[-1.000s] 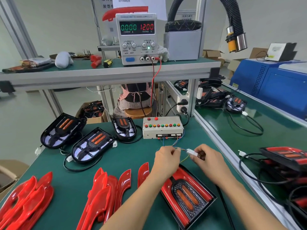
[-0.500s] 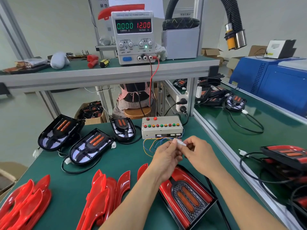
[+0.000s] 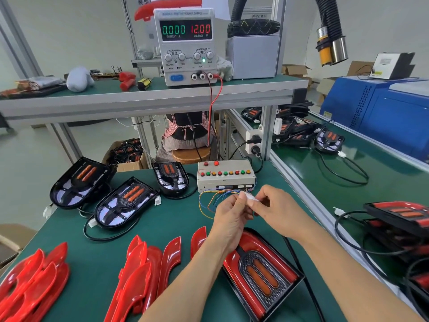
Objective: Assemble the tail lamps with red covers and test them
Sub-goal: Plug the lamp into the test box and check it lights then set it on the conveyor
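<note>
A tail lamp with its red cover fitted (image 3: 260,273) lies on the green mat below my wrists. My left hand (image 3: 228,219) and my right hand (image 3: 276,210) meet above it, both pinching a white connector (image 3: 251,197). Thin coloured wires (image 3: 209,201) loop from that connector back to the beige test box (image 3: 225,175) with its row of coloured buttons. The lamp's black cable (image 3: 299,263) runs off toward the lower right. The power supply (image 3: 185,45) on the shelf reads 0.000 A and 12.00 V.
Three uncovered black lamp bases (image 3: 125,201) stand at the left of the mat. Loose red covers (image 3: 144,270) lie along the front edge. Finished lamps (image 3: 401,217) are stacked at the right. The shelf edge (image 3: 148,98) crosses overhead. A person sits behind the bench.
My hands have closed together, bringing the two connector halves into contact. The slack wires from the test box now loop out to the left of my hands.
</note>
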A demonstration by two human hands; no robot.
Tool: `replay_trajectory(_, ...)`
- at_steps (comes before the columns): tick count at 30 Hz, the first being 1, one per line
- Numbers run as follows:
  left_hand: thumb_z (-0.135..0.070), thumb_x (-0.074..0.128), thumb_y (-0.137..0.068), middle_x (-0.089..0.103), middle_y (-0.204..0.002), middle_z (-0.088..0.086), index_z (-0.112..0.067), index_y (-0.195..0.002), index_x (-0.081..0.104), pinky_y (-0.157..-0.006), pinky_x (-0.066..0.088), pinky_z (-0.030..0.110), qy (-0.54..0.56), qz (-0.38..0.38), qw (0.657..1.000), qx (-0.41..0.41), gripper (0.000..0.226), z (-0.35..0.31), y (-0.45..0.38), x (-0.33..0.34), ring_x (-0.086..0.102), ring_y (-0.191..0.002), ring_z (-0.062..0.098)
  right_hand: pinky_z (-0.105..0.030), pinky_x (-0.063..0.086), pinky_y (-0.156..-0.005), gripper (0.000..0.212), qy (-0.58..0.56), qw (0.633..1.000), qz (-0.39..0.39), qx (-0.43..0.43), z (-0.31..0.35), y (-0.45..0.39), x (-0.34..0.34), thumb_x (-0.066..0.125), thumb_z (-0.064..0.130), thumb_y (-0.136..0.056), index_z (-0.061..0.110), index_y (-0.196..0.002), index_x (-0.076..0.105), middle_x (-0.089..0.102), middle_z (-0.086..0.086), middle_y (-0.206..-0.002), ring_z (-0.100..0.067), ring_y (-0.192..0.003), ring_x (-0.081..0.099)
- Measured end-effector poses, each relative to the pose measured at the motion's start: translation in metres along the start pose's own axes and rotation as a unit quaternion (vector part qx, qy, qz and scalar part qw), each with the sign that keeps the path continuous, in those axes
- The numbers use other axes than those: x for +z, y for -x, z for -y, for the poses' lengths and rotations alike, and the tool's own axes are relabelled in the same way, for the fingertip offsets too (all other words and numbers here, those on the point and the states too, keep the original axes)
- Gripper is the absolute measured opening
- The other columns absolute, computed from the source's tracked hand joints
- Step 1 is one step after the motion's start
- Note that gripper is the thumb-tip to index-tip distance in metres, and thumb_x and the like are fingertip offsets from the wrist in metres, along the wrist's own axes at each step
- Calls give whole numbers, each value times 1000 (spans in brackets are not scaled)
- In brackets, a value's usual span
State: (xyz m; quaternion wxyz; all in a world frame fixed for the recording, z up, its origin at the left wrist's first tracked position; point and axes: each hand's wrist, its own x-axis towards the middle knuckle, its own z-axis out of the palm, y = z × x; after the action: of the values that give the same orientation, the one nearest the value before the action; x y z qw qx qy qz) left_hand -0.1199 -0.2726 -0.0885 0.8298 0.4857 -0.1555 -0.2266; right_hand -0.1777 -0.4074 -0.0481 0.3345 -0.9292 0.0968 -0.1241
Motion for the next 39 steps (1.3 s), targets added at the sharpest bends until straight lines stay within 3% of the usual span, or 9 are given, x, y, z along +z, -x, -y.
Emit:
replay_trajectory(17, -29, 61, -93, 63, -68, 1, -1, -97, 61, -62, 53, 20, -10, 4, 1000, -9, 28, 0, -6, 1, 58, -61, 9, -25, 45, -62, 25, -49, 999, 24, -2, -7, -3, -8, 66, 43, -96, 24, -81, 60, 66, 5, -75, -5, -64, 56)
replay_trajectory(21, -24, 52, -103, 64, -75, 7, 1, -97, 61, -62, 54, 22, -3, -30, 1000, -7, 27, -6, -9, -7, 59, -64, 13, -38, 58, -83, 18, -105, 993, 58, 7, -9, 0, -10, 67, 39, -97, 23, -90, 65, 77, 12, -84, -10, -83, 70)
replay_trajectory(25, -20, 52, -105, 59, -76, 8, 3, -99, 62, -58, 48, 22, -83, -28, 996, -8, 25, -3, -10, 1, 54, -65, 14, -45, 58, -90, 18, -147, 988, 31, 26, -8, -2, -11, 72, 38, -93, 20, -90, 69, 78, 10, -82, -5, -82, 73)
replay_trajectory(31, -9, 48, -106, 63, -77, 9, -1, -89, 62, -50, 48, 17, -58, -116, 982, -137, 23, -2, -23, 4, 60, -56, 10, -41, 59, -86, 15, -130, 989, -9, 65, -15, 8, -12, 75, 38, -91, 24, -89, 70, 77, 13, -78, -4, -75, 74)
replay_trajectory(34, -11, 54, -104, 66, -73, 12, 1, -84, 63, -45, 47, 17, -133, -165, 964, -160, 25, -6, -27, 0, 62, -47, 11, -40, 60, -79, 10, -104, 992, -3, 75, -21, 16, -9, 76, 31, -91, 25, -91, 68, 76, 11, -76, -6, -65, 74)
replay_trajectory(36, -21, 58, -102, 70, -71, 14, -3, -80, 66, -46, 51, 21, -247, -176, 942, -144, 30, -11, -26, -6, 63, -46, 13, -39, 59, -77, 9, -83, 993, 4, 81, -28, 20, -7, 75, 27, -92, 28, -95, 66, 75, 12, -75, -5, -63, 73)
replay_trajectory(39, -33, 57, -101, 72, -67, 17, 1, -72, 67, -63, 61, 30, -442, -147, 880, -92, 46, -24, -10, -14, 68, -51, 20, -32, 57, -80, 18, -53, 995, 18, 86, -41, 28, -5, 72, 25, -95, 25, -112, 66, 75, 10, -78, -2, -72, 72)
